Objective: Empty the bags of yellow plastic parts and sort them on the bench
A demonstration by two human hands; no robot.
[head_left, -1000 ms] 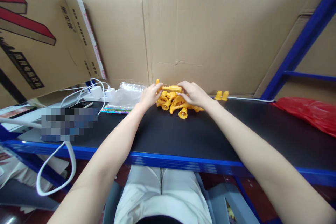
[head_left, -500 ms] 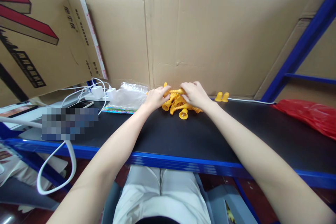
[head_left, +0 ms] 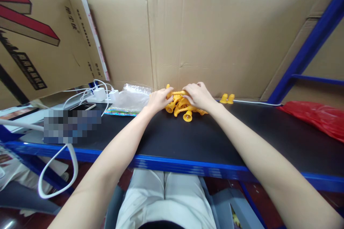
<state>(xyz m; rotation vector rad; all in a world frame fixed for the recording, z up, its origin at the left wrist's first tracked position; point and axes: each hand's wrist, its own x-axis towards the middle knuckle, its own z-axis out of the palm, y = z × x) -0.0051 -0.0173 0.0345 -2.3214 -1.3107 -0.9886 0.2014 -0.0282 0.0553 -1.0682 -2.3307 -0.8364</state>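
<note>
Left hand (head_left: pixel 159 99) and right hand (head_left: pixel 197 94) now closer together, both gripping yellow ribbed plastic rod (head_left: pixel 178 93) atop pile of yellow plastic trumpet-shaped pieces (head_left: pixel 182 107) on black counter (head_left: pixel 188 139).

A clear plastic bag (head_left: pixel 133 96), white chargers (head_left: pixel 103 94) and a phone (head_left: pixel 82 106) are seen at left; a red bag (head_left: pixel 314 114) is laid at right.
</note>
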